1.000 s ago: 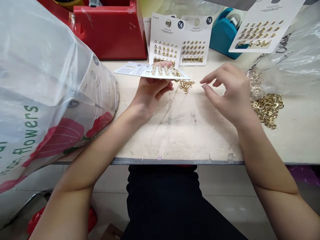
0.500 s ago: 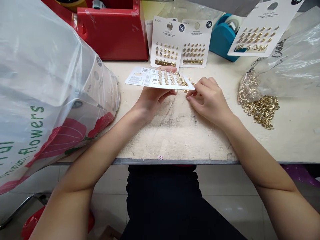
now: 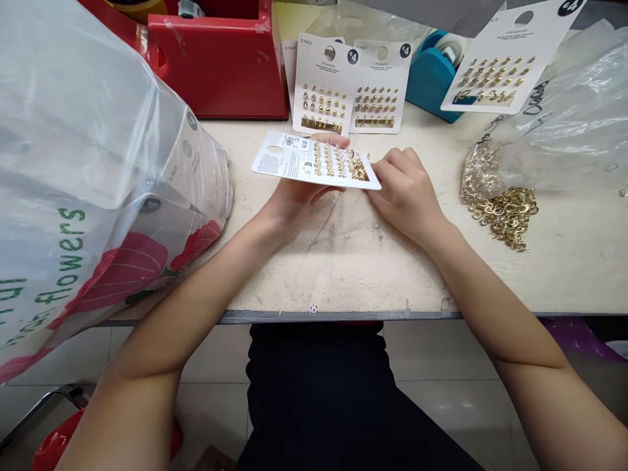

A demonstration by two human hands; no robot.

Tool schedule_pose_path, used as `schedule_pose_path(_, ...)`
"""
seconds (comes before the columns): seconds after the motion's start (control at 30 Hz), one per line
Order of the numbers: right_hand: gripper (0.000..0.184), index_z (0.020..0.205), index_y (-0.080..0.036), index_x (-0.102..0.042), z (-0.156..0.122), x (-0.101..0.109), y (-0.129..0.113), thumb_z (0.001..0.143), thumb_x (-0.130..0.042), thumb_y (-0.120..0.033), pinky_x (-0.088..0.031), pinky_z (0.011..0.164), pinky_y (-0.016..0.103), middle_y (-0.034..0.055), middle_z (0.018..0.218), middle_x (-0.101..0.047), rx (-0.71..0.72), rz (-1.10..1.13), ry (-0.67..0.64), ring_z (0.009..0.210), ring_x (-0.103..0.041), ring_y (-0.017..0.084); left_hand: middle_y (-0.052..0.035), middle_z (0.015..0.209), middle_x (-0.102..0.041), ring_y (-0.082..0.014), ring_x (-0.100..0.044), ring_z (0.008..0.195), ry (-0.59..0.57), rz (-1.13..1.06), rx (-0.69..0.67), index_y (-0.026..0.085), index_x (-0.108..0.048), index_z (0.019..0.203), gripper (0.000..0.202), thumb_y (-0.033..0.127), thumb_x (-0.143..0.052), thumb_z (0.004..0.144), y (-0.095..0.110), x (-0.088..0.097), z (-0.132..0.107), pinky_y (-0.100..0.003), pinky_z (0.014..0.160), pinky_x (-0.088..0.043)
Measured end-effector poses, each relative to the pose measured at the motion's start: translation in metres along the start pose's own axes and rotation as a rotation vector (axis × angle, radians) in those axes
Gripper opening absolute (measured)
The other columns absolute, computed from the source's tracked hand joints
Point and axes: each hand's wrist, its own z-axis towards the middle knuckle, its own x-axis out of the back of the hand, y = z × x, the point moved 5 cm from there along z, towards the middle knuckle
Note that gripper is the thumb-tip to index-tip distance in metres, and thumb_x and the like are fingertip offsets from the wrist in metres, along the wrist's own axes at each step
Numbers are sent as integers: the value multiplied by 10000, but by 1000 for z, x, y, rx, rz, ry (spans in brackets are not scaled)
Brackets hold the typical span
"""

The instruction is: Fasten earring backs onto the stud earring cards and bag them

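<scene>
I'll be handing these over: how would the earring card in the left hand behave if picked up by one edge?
The earring card is probably fairly stiff: it juts flat past the left hand without drooping. Likely light, being thin. The small gold pieces crowd one end, so it may tip that way.

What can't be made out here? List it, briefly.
Head view only:
- Right hand: fingertips hidden at the edge of the card; whether they pinch anything cannot be told.
- Left hand: fingers mostly covered by the card it holds.
- Card print: too small to read.
- Bag: cut off by the left edge.
</scene>
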Motion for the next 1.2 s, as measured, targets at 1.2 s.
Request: schedule_pose_path(1.2, 118, 851, -222, -591, 1, 43, -11, 856, -645, -116, -459, 632, 337, 41, 838, -585, -128, 696, 59, 739, -544, 178, -57, 829, -553, -149, -510, 678, -239, -120, 9, 229, -637, 965, 499, 612, -794, 687, -2, -21, -10, -314, 625, -497)
